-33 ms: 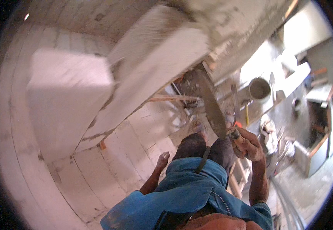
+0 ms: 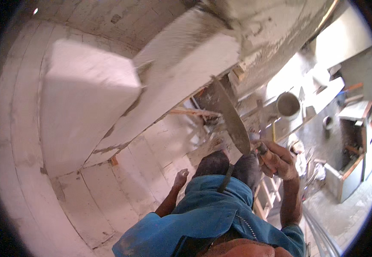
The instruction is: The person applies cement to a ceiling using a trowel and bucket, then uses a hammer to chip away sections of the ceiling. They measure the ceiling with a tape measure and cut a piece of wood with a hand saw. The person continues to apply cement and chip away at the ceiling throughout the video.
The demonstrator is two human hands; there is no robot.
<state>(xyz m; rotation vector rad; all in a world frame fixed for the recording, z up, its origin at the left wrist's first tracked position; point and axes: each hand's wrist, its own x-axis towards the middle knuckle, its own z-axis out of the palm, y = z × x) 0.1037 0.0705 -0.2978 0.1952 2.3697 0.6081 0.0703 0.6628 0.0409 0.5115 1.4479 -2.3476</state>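
My right hand (image 2: 280, 160) is closed around the handle of a trowel (image 2: 233, 122), in front of my right thigh. The trowel's long grey blade points away and slightly left, its tip near the edge of a pale beam-like ledge (image 2: 181, 94). My left hand (image 2: 181, 177) hangs beside my left thigh, with nothing seen in it; its short visible fingers look loosely extended. A large white block (image 2: 87, 103) stands to the left, against the ledge, with grey mortar in the joint between them.
A rough, mortar-smeared wall (image 2: 276, 30) rises at the far right of the ledge. A round bucket (image 2: 288, 105) stands on a board to the right. Farther right is an open box-like cabinet (image 2: 353, 150). A wooden ladder-like frame (image 2: 266, 199) is beside my right leg.
The view has shifted a little, so the block and ledge sit farther right. The trowel blade's tip has swung slightly left. My right hand keeps its grip, and my left hand has hardly moved.
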